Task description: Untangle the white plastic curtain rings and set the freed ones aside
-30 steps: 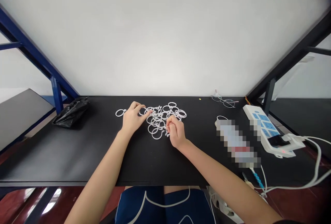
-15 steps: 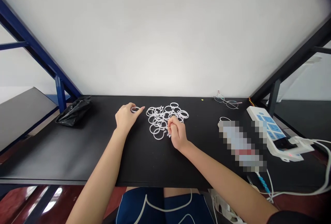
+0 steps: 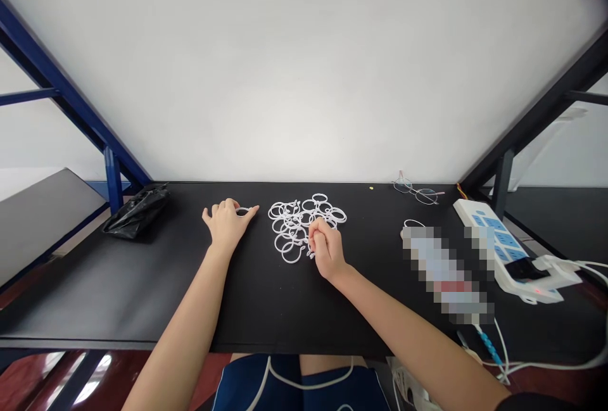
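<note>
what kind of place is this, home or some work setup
Probably a plain workstation, not a home: a bare black table against a blank wall, blue metal framing at the side, and a power strip with cables beside a pile of white rings.

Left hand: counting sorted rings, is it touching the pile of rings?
Apart. The head view shows bare black table between the left hand and the pile of rings.

A black worktop (image 3: 142,284) carries a heap of white rings (image 3: 304,224) at its middle. The left hand (image 3: 225,226) lies flat just left of the heap, its fingertips on one ring (image 3: 243,210) set apart from the rest. The right hand (image 3: 327,247) is curled at the heap's near right edge, fingers pinched among the rings. A black bag (image 3: 137,211) sits far left. Glasses (image 3: 415,190) and a power strip (image 3: 503,246) lie to the right.
</note>
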A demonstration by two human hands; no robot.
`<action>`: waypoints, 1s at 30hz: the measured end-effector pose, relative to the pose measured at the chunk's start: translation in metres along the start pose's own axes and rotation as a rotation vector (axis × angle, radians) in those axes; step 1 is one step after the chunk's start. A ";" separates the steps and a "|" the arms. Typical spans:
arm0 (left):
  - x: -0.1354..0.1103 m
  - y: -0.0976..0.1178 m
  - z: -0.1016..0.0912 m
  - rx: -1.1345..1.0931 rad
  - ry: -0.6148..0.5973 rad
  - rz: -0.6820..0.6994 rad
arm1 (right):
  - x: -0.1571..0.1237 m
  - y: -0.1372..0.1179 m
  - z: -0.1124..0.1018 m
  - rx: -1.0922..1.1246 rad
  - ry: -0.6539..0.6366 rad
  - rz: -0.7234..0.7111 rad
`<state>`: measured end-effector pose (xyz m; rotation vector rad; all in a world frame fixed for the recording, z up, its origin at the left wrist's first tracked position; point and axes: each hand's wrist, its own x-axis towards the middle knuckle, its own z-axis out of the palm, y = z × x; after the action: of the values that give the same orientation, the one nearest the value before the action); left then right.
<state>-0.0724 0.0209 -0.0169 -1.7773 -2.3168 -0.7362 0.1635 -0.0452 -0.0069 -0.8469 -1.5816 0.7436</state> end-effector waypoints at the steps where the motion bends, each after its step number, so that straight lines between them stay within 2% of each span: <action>1: 0.000 -0.001 0.001 0.008 -0.012 -0.001 | 0.000 0.000 0.000 -0.001 0.002 -0.002; 7: 0.001 -0.001 -0.002 -0.013 -0.053 -0.021 | 0.000 0.001 0.000 0.000 0.006 0.008; 12: 0.007 0.002 -0.015 -0.137 0.080 -0.122 | 0.000 0.002 -0.001 -0.005 0.000 0.002; 14: 0.008 0.002 -0.018 -0.127 0.093 -0.152 | 0.000 0.003 -0.001 -0.007 -0.005 0.006; 20: 0.006 -0.003 -0.014 -0.004 -0.109 -0.140 | -0.001 0.004 -0.001 -0.008 -0.009 0.012; 30: 0.011 -0.015 -0.011 0.028 -0.162 -0.076 | -0.002 0.001 0.000 -0.012 -0.007 0.026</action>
<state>-0.0914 0.0226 -0.0070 -1.8083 -2.4962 -0.5875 0.1642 -0.0457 -0.0088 -0.8757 -1.5851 0.7570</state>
